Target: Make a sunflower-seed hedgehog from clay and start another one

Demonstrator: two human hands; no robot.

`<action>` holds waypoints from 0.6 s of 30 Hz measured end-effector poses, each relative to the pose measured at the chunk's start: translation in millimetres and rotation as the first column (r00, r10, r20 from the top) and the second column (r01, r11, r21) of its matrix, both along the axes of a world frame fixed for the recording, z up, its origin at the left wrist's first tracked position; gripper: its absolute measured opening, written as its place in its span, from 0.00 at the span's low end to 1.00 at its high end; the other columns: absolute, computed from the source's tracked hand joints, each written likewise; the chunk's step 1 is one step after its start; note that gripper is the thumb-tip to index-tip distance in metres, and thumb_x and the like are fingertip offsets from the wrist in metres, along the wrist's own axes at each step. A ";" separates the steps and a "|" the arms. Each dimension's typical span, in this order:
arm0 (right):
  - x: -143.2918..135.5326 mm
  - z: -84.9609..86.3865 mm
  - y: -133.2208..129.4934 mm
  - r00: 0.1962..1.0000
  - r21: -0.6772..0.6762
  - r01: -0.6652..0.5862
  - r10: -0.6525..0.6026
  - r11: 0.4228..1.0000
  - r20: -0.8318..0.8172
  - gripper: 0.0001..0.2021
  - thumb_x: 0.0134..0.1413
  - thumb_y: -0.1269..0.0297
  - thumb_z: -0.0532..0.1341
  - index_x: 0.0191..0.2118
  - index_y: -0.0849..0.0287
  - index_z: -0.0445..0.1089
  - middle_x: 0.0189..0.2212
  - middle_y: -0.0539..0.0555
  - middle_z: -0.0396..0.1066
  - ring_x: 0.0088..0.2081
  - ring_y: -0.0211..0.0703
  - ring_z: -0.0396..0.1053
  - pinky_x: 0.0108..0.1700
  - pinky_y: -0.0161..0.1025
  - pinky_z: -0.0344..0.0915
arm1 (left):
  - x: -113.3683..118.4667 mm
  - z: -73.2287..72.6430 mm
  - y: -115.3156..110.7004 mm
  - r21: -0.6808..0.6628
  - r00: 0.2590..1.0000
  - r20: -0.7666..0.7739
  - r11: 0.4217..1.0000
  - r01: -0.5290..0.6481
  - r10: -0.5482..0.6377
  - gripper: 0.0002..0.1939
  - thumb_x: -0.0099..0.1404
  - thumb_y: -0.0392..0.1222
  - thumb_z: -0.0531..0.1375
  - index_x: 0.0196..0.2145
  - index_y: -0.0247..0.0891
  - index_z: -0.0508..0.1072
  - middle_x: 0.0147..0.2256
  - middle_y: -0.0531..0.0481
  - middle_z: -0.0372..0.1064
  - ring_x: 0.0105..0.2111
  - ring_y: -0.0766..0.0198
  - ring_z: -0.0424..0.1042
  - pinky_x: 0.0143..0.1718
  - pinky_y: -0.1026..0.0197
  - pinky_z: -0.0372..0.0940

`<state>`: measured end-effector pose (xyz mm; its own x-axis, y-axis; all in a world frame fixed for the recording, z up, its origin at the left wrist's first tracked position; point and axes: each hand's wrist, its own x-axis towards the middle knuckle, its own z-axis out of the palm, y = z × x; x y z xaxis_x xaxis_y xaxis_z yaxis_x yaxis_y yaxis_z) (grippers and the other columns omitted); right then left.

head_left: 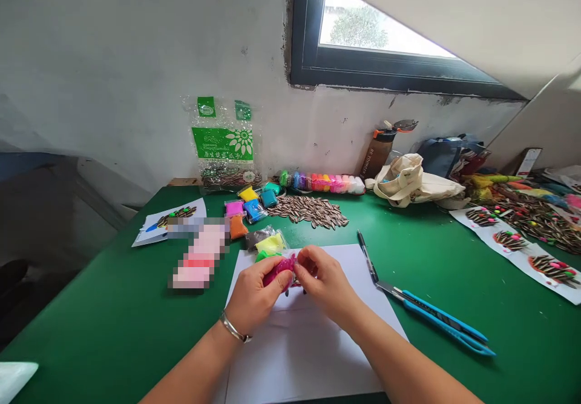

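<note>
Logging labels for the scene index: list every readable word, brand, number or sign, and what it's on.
"BE YOUNGER": brown bottle.
Clear bag with green print: Chinese characters and smaller lines, too small to read surely.
Pixelated patch: unreadable.
Pink packet: no legible text.

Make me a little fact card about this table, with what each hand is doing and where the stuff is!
Left hand: holding a pink packet
Right hand: pinching one end of that packet
Left wrist: silver bracelet
Under the hands: white paper on a green table
Beyond the paper: colourful packets and a pile of seeds
By the paper's right edge: pen, blue tool
By the wall: clear bag, bottle
Far right: seed pictures
</note>
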<state>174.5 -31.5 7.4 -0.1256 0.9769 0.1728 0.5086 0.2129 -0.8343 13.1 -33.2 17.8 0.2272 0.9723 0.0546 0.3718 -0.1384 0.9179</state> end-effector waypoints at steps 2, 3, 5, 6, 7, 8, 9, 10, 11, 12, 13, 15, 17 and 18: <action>-0.9 -0.1 -0.6 1.000 -0.003 0.002 -0.002 1.000 -0.002 0.04 0.52 0.68 0.55 0.27 0.57 0.60 0.25 0.47 0.63 0.27 0.36 0.60 0.28 0.32 0.55 | 0.1 0.2 -0.3 0.000 1.000 0.002 1.000 -0.001 0.001 0.12 0.61 0.45 0.58 0.38 0.38 0.75 0.29 0.52 0.72 0.26 0.65 0.67 0.28 0.67 0.63; -1.3 -0.7 -0.7 1.000 0.003 0.003 -0.003 1.000 -0.001 0.04 0.52 0.68 0.55 0.27 0.57 0.60 0.24 0.47 0.63 0.27 0.36 0.59 0.28 0.32 0.55 | 0.1 0.3 -0.3 -0.002 1.000 0.002 1.000 -0.003 0.003 0.12 0.61 0.45 0.58 0.38 0.38 0.75 0.29 0.52 0.72 0.26 0.65 0.68 0.28 0.67 0.63; -1.9 -2.4 -0.8 1.000 0.025 0.003 -0.003 1.000 0.005 0.05 0.53 0.68 0.55 0.27 0.57 0.60 0.25 0.47 0.62 0.27 0.35 0.59 0.28 0.32 0.54 | -0.3 0.5 -0.1 -0.003 1.000 -0.003 1.000 -0.008 0.008 0.12 0.60 0.45 0.58 0.38 0.38 0.75 0.29 0.52 0.72 0.27 0.65 0.68 0.28 0.66 0.64; -1.8 -3.1 -0.8 1.000 0.036 0.001 -0.001 0.999 0.007 0.05 0.53 0.68 0.54 0.27 0.57 0.60 0.25 0.47 0.62 0.27 0.35 0.59 0.29 0.32 0.54 | -0.4 0.6 0.1 -0.005 1.000 -0.007 1.000 -0.010 0.010 0.12 0.60 0.45 0.58 0.38 0.38 0.75 0.29 0.52 0.72 0.27 0.65 0.68 0.29 0.66 0.64; -1.5 -3.4 -0.7 1.000 0.044 -0.001 0.000 0.999 0.006 0.05 0.53 0.68 0.54 0.27 0.58 0.60 0.25 0.48 0.62 0.27 0.35 0.58 0.29 0.32 0.54 | -0.6 0.8 0.3 -0.008 1.000 -0.011 1.000 -0.014 0.014 0.12 0.60 0.45 0.58 0.38 0.38 0.75 0.29 0.52 0.73 0.28 0.64 0.69 0.29 0.66 0.64; -1.0 -3.0 -0.7 1.000 0.046 -0.003 0.003 0.999 0.001 0.05 0.54 0.68 0.54 0.27 0.58 0.59 0.25 0.48 0.62 0.27 0.35 0.58 0.29 0.32 0.54 | -0.7 1.0 0.5 -0.014 1.000 -0.013 1.000 -0.019 0.018 0.12 0.60 0.46 0.58 0.38 0.38 0.75 0.29 0.52 0.73 0.28 0.64 0.69 0.29 0.66 0.64; -0.2 -2.0 -0.8 1.000 0.041 -0.008 0.008 0.999 -0.009 0.06 0.54 0.68 0.54 0.27 0.58 0.59 0.25 0.48 0.62 0.28 0.35 0.58 0.29 0.32 0.54 | -0.8 1.4 0.8 -0.024 1.000 -0.012 0.999 -0.024 0.024 0.12 0.60 0.46 0.58 0.38 0.38 0.75 0.28 0.51 0.72 0.28 0.64 0.69 0.29 0.65 0.64; 0.7 -0.2 -0.9 1.000 0.028 -0.017 0.018 0.999 -0.025 0.06 0.54 0.67 0.54 0.27 0.58 0.60 0.25 0.48 0.62 0.28 0.35 0.58 0.29 0.32 0.54 | -0.9 1.8 1.1 -0.036 1.000 -0.008 0.999 -0.031 0.030 0.13 0.60 0.46 0.58 0.38 0.38 0.75 0.29 0.51 0.73 0.29 0.63 0.69 0.30 0.65 0.64; 1.7 2.1 -1.2 0.998 0.004 -0.032 0.032 0.999 -0.054 0.06 0.55 0.67 0.54 0.27 0.58 0.60 0.25 0.48 0.62 0.28 0.35 0.57 0.29 0.32 0.54 | -1.0 2.3 1.4 -0.048 0.999 -0.001 0.998 -0.037 0.037 0.13 0.60 0.47 0.58 0.38 0.37 0.75 0.29 0.50 0.73 0.29 0.62 0.70 0.30 0.64 0.64; 2.7 4.8 -1.4 0.994 -0.029 -0.056 0.053 0.998 -0.095 0.06 0.55 0.66 0.55 0.27 0.58 0.60 0.25 0.47 0.61 0.28 0.35 0.57 0.29 0.32 0.54 | -1.1 3.0 1.8 -0.059 0.999 0.007 0.997 -0.044 0.044 0.14 0.59 0.47 0.58 0.38 0.37 0.76 0.30 0.50 0.73 0.30 0.61 0.70 0.30 0.64 0.64; 3.7 7.4 -1.6 0.986 -0.066 -0.085 0.074 0.994 -0.152 0.07 0.55 0.65 0.55 0.28 0.58 0.60 0.25 0.47 0.61 0.27 0.35 0.57 0.29 0.32 0.54 | -1.2 3.8 2.2 -0.068 0.998 0.021 0.996 -0.052 0.053 0.14 0.59 0.48 0.58 0.38 0.37 0.76 0.31 0.49 0.73 0.31 0.61 0.70 0.31 0.64 0.65; 5.6 12.0 -1.7 0.946 -0.141 -0.155 0.106 0.978 -0.307 0.08 0.54 0.62 0.57 0.28 0.58 0.60 0.24 0.46 0.60 0.27 0.34 0.57 0.29 0.32 0.55 | -1.4 5.6 3.1 -0.089 0.995 0.068 0.994 -0.066 0.072 0.15 0.57 0.48 0.60 0.38 0.36 0.76 0.33 0.48 0.74 0.32 0.60 0.70 0.32 0.63 0.65; 7.2 14.7 -1.2 0.864 -0.205 -0.248 0.121 0.947 -0.489 0.10 0.52 0.60 0.60 0.28 0.59 0.60 0.24 0.46 0.60 0.27 0.34 0.57 0.30 0.32 0.55 | -1.6 7.3 4.1 -0.127 0.986 0.139 0.989 -0.074 0.092 0.16 0.56 0.48 0.61 0.37 0.35 0.76 0.33 0.47 0.74 0.32 0.60 0.70 0.31 0.63 0.65; 7.9 15.4 -0.8 0.812 -0.227 -0.299 0.123 0.927 -0.571 0.11 0.51 0.59 0.61 0.28 0.59 0.60 0.23 0.46 0.60 0.27 0.34 0.58 0.30 0.33 0.56 | -1.8 7.9 4.5 -0.149 0.979 0.178 0.986 -0.072 0.098 0.16 0.55 0.48 0.61 0.37 0.34 0.76 0.32 0.47 0.73 0.30 0.61 0.69 0.29 0.63 0.65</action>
<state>182.4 -32.3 22.8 -0.3077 0.9514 -0.0133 -0.0693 -0.0364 -0.9969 11.3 -28.7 25.8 0.1422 0.9885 -0.0511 0.1998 0.0219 0.9796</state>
